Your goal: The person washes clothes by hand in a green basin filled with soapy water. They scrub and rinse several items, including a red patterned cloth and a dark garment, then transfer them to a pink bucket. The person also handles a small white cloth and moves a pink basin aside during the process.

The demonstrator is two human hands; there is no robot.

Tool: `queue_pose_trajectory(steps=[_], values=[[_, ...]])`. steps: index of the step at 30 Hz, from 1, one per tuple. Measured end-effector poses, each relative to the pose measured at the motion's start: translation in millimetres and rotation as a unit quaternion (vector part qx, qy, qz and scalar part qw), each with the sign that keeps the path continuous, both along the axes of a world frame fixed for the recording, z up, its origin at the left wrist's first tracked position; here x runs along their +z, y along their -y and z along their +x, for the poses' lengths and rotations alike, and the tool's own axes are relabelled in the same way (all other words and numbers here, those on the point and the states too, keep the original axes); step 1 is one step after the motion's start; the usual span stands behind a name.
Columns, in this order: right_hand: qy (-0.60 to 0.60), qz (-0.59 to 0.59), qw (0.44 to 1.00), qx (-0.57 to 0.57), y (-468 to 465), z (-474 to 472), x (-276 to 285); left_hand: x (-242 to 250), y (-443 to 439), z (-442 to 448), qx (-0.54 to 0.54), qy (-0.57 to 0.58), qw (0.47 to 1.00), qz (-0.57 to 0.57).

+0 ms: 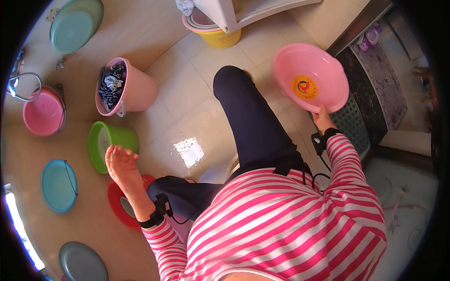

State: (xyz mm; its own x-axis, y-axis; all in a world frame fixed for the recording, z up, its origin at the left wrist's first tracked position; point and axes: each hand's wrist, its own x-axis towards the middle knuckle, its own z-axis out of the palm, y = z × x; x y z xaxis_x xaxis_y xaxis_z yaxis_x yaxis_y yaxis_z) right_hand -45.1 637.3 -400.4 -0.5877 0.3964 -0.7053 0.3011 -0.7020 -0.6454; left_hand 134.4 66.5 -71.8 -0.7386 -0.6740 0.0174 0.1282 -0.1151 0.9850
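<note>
My right hand (322, 122) grips the near rim of a pink plastic basin (325, 77), which is tilted so that its inside faces me. A round orange sticker (304, 87) with writing is on the basin's bottom. Raised in the air with its fingers loosely curled, my left hand (123, 170) holds nothing. It appears in front of a green bucket (123, 137) with pale contents that I cannot make out. Beside that forearm sits a red basin (117, 207), partly hidden by the arm. A pink bucket (140, 87) holds dark patterned cloth (111, 93) and a pale cloth piece.
Wet tiles (190, 151) reflect light between the buckets and my legs. Basins hang on the wall, among them a blue one (59, 186) and a grey one (83, 261). A yellow bucket (225, 38) stands beneath a white fixture (225, 15). A doorway threshold (365, 91) lies right.
</note>
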Motion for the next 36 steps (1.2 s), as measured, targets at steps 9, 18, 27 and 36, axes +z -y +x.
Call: queue_pose_trajectory(steps=[9, 18, 27, 36], values=[[-0.084, 0.626, 0.554, 0.542, -7, 11, 8, -15, -16, -24, -0.004, 0.063, 0.997, 0.034], [-0.359, 0.465, 0.692, 0.419, 160, -88, 209, -44, 4, -10, -0.012, 0.004, 0.993, 0.121], [-0.327, 0.306, 0.438, 0.779, 471, -96, 310, -99, 34, 5, 0.044, 0.082, 0.990, 0.106], [-0.088, 0.007, 0.667, 0.739, 697, -107, 161, -130, 63, 25, 0.034, 0.172, 0.977, 0.125]])
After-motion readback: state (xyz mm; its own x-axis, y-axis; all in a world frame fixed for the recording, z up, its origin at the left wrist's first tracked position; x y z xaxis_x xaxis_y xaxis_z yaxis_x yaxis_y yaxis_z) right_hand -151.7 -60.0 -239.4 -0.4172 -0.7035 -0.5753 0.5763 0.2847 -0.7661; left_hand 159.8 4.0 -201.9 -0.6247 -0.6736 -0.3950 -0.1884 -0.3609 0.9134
